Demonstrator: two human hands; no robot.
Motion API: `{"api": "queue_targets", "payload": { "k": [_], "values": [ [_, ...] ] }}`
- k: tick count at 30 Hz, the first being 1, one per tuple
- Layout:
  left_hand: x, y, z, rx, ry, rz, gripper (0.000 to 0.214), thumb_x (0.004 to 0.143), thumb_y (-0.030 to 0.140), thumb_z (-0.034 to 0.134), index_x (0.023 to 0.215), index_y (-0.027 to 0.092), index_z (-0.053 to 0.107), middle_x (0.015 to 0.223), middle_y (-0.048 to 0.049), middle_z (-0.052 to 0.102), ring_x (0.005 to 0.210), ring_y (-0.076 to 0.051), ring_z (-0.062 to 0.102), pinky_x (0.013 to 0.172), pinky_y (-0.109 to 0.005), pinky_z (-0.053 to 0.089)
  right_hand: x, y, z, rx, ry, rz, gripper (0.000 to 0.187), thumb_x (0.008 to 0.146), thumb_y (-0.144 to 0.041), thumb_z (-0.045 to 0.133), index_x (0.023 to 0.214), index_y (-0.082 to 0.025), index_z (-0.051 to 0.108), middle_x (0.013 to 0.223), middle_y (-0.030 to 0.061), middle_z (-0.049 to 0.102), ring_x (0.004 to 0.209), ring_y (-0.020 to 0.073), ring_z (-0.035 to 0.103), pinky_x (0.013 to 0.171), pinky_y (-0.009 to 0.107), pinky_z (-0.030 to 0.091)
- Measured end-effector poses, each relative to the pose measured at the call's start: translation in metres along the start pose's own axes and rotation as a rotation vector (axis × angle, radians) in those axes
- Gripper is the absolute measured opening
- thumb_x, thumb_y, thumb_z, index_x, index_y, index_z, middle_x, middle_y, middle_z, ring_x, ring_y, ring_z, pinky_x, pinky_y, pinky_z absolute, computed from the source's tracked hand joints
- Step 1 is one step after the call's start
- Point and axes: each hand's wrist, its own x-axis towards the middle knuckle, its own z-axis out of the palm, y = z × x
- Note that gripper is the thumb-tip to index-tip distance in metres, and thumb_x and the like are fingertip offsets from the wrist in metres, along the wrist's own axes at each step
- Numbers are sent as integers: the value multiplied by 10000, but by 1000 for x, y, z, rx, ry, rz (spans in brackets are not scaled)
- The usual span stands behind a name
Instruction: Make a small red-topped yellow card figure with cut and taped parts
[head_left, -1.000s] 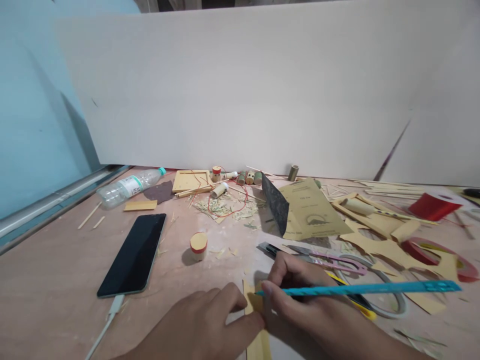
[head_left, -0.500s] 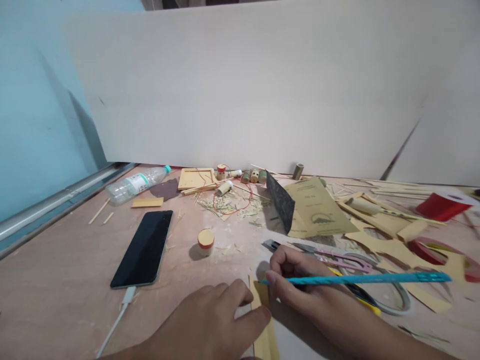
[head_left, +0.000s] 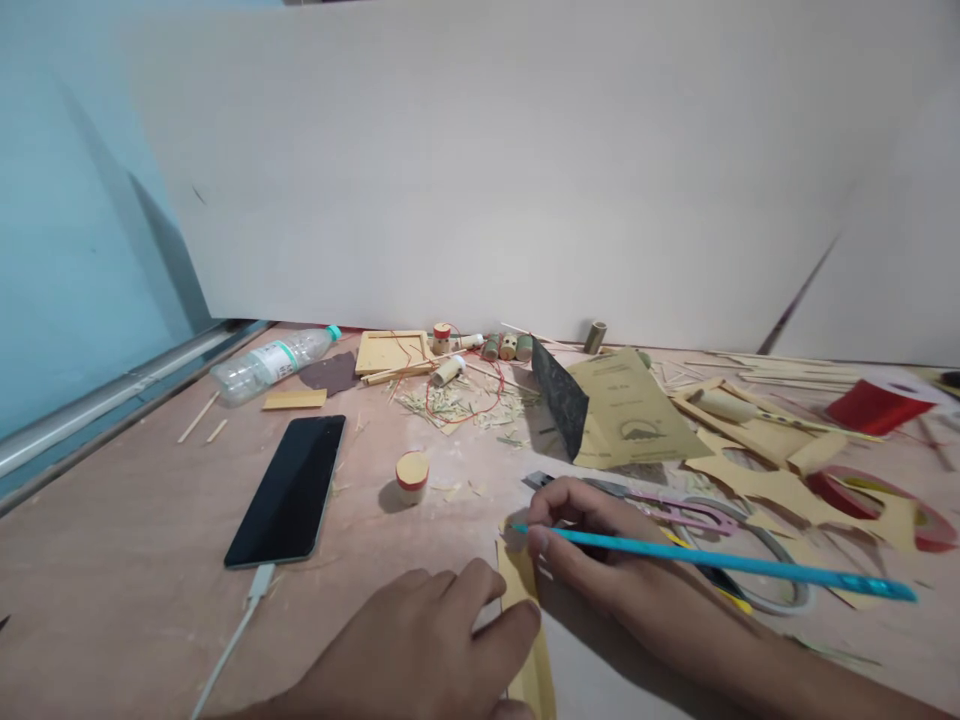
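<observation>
My right hand (head_left: 592,535) pinches a blue pencil (head_left: 720,562) near its tip. The tip points left, over the far end of a long tan strip (head_left: 516,560), which looks like card or thin wood. My left hand (head_left: 442,630) lies over the strip's left side, index finger and thumb bent onto it and holding it down. A white sheet (head_left: 592,680) shows beneath the strip. Beyond my hands stands a small pale cylinder with a red band round its top (head_left: 412,478). A utility knife (head_left: 540,481) and pink-handled scissors (head_left: 682,512) lie partly behind my right hand.
At the left are a phone (head_left: 289,490) on a white cable and a plastic bottle (head_left: 274,365). Folded sandpaper (head_left: 637,415) stands behind my right hand. Tape rolls, red ribbon (head_left: 881,410), wood scraps and shavings spread rightward and rearward. A white board (head_left: 525,180) closes the back.
The pencil's tip has moved slightly up and away toward the strip's far end, and its rear end has dipped. My left hand stays on the strip. The view has shifted slightly.
</observation>
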Motion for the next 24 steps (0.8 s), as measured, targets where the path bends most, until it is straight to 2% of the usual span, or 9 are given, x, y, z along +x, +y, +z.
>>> {"api": "queue_targets", "payload": {
  "k": [5,9,15,20,24],
  "values": [
    [-4,1,15,35,121,8,500,899,459,811,1311,249,621,1180,-79,734,891,-275,765,698,-365,662,2,4,2,-1,45,11,241,946,-403,646,801,-244,538,729,-28,614,667,164,524,586,273,415],
    [-9,4,12,63,249,26,429,933,399,781,1295,222,637,1186,-79,746,862,-246,762,729,-346,655,2,1,2,-97,69,-36,287,940,-402,617,726,-252,497,655,-45,543,608,151,456,534,263,371],
    [-12,6,13,109,408,14,424,891,319,788,1285,232,655,1175,-53,756,821,-219,744,691,-315,620,0,-5,4,-188,53,-27,231,901,-355,574,703,-248,519,613,-45,527,568,148,458,508,260,371],
    [-7,2,26,121,458,35,447,869,387,809,1260,238,652,1179,-35,751,819,-210,723,653,-312,584,-1,-2,4,-208,12,-29,221,929,-327,570,728,-248,521,611,-54,543,556,137,457,491,247,374],
    [-7,0,29,100,421,42,485,861,428,826,1268,242,639,1133,-28,750,816,-214,715,655,-313,570,-1,4,2,-214,-16,-36,213,952,-309,572,754,-250,523,623,-55,567,557,135,476,487,242,376]
  ]
}}
